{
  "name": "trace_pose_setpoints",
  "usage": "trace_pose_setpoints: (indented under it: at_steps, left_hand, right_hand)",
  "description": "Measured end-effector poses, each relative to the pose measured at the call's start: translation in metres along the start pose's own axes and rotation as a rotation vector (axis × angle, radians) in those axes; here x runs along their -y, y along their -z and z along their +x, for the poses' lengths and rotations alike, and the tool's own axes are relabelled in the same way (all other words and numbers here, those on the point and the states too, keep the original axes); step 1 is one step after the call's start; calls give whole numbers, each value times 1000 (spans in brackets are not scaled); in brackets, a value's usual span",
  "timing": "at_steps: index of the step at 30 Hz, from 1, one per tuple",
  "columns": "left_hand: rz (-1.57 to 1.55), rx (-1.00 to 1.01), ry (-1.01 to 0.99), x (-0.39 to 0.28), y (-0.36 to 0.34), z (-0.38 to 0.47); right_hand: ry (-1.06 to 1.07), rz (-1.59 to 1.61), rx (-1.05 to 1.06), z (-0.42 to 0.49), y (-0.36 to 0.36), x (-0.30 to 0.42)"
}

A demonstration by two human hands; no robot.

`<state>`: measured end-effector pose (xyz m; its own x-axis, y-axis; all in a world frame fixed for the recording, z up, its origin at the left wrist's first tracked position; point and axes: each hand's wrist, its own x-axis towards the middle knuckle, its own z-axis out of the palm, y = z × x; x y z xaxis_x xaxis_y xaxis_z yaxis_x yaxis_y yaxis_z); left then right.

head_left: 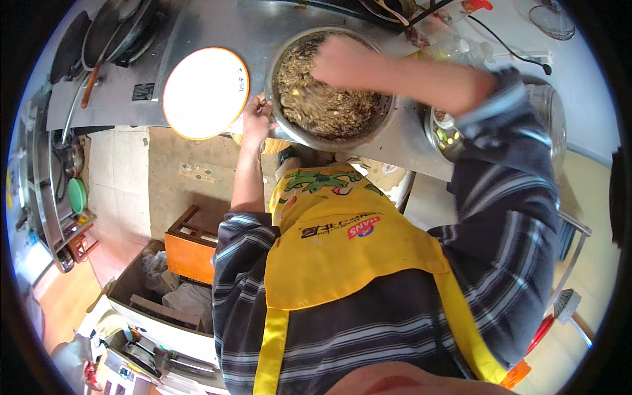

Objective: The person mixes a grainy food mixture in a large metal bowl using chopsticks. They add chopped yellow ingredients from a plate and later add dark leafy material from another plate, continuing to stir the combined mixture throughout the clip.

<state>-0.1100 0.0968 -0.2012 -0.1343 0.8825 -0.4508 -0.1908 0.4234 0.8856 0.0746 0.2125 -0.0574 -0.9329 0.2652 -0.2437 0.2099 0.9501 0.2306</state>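
A large round metal basin stands near the front edge of the steel counter. It holds a dark brown, chopped, moist mixture with a few yellowish bits. My left hand grips the basin's rim on its left side. Over the back of the mixture is my right hand, blurred by motion, with its fingers curled down. Whether those fingers hold a tool or some of the mixture cannot be made out. Just left of the basin lies a round white board with an orange rim, close to my left hand.
A smaller metal bowl with green and pale pieces sits to the right, partly behind my sleeve. Clear plastic bottles and a black cable are at the back right. Woks lean at the far left. An orange wooden stool is below.
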Motion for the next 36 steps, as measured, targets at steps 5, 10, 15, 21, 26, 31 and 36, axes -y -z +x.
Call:
trace_pose_setpoints:
  at_steps: [5, 10, 15, 21, 26, 31, 36]
  left_hand:
    - [36, 28, -8, -3, -10, 10]
    - [-40, 8, -15, 2, -2, 3]
    - [-36, -17, 17, -4, -7, 0]
    - [-132, -2, 33, 10, -7, -10]
    - [-243, -92, 42, 24, -9, -27]
    - [-225, -88, 40, 21, -16, -26]
    - [-223, -139, 40, 29, -13, -29]
  right_hand:
    - [-12, -120, 86, 39, -18, -100]
    - [-336, -26, 211, -57, -52, -106]
    - [-527, 389, 379, -143, -59, 16]
    - [-593, 235, 86, -65, -90, -12]
    - [-694, 271, 335, -138, -62, 15]
    - [-374, 300, 78, -85, -49, 52]
    - [-361, 5, 67, -8, -34, -31]
